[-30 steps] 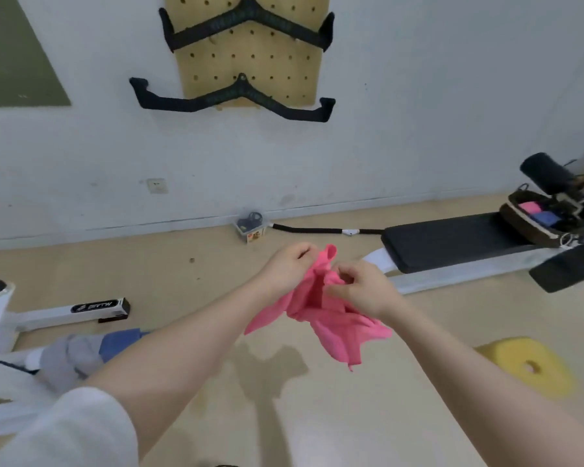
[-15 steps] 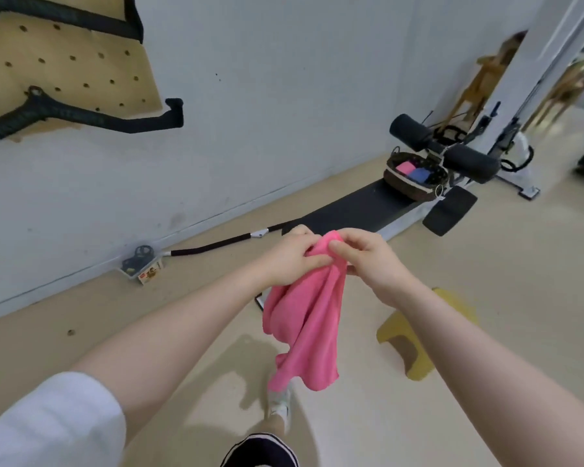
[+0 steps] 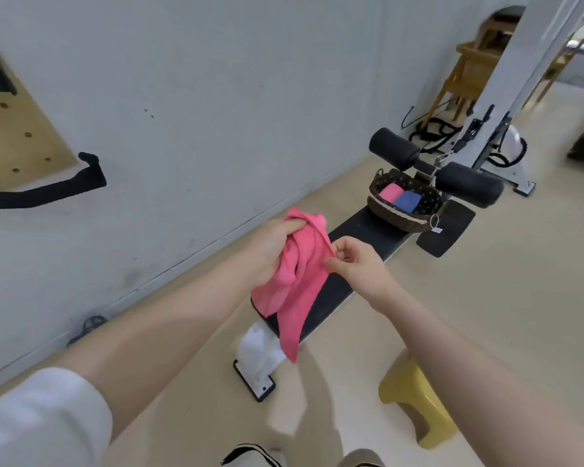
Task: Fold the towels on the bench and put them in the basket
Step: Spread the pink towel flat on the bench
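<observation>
Pink towel [image 3: 297,281] hangs bunched from our left hand [image 3: 270,247], whose fingers grip its top; our right hand [image 3: 354,261] pinches an edge. Folding has barely begun, we judge; next find corners, with the basket [image 3: 402,214] beyond our fingertips on the bench [image 3: 361,237].

Both arms bare, stretched fwd, converging mid-frame. Left hand [image 3: 269,246] palm turned inward, fingers curled, gripping bunched top of pink towel [image 3: 297,284]. Right hand [image 3: 359,264] just beside it, thumb + forefinger pinching towel edge, other fingers loosely curled. White sleeve [image 3: 41,419] at left upper arm.
</observation>
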Available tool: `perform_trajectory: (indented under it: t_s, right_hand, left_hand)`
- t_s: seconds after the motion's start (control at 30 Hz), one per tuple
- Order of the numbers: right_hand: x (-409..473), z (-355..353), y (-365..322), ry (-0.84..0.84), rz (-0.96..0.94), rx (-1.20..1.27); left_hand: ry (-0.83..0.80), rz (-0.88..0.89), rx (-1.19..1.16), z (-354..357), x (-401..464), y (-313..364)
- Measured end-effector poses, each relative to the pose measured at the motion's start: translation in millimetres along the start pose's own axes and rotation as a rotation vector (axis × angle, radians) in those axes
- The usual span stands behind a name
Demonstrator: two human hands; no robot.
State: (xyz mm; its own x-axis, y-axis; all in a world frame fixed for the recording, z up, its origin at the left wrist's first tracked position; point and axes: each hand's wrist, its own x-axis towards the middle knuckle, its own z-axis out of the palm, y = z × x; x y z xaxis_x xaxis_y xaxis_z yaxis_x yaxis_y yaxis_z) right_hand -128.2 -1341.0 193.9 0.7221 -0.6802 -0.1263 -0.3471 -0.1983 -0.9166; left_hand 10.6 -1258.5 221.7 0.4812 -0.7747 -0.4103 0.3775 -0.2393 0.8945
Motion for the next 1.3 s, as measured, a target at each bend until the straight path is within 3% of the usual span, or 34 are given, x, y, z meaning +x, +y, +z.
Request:
perform_trajectory:
  t_s: [0.1, 0.17, 0.27, 0.37, 0.53, 0.67, 0.77, 0.9, 1.0, 1.1, 1.2, 1.3]
  right_hand:
    - [46.5, -28.0, 28.1, -0.049, 0.041, -0.114]
    - [68.7, -39.3, 37.2, -0.071, 0.050, -0.049]
    - [124.7, -62.6, 44.4, -0.264, 0.059, 0.229]
    - [181.2, -81.7, 42.9, -0.381, 0.003, 0.178]
    - [249.7, -113.2, 47.1, -0.278, -0.028, -0.160]
    - [275.2, -136.5, 68.8, -0.195, -0.057, -0.387]
    - [281.9, -153.1, 89.8, -0.054, -0.010, -0.471]
    - [294.3, -165.9, 98.6, -0.001, 0.019, -0.551]
    - [316.0, -168.0, 102.4, 0.022, 0.018, -0.545]
    - [344.7, -160.2, 108.3, 0.015, 0.151, -0.260]
    - [375.0, -158.1, 113.3, -0.055, 0.282, -0.079]
    - [409.2, -168.9, 111.1, -0.202, 0.275, -0.065]
  left_hand:
    - [-0.058, -0.072, -0.175, 14.3, 49.2, 15.7]
    - [-0.077, -0.090, -0.232, 19.9, 71.3, 21.3]
    - [-0.011, -0.093, -0.227, 40.3, 119.6, 28.1]
    - [0.108, -0.067, -0.168, 60.4, 160.4, 38.3]
    - [0.202, 0.012, -0.211, 88.0, 212.2, 57.4]
    - [0.290, -0.046, -0.253, 97.4, 242.3, 47.3]
    - [0.337, -0.078, -0.200, 101.5, 248.3, 40.4]
    - [0.393, -0.051, -0.249, 97.4, 235.2, 34.0]
    - [0.264, -0.148, -0.240, 85.0, 223.9, 27.8]
    - [0.162, -0.223, 0.087, 70.2, 223.9, 17.6]
    - [0.301, -0.257, 0.599, 58.3, 243.9, -2.1]
    - [0.494, -0.188, 0.715, 48.8, 270.7, -14.1]
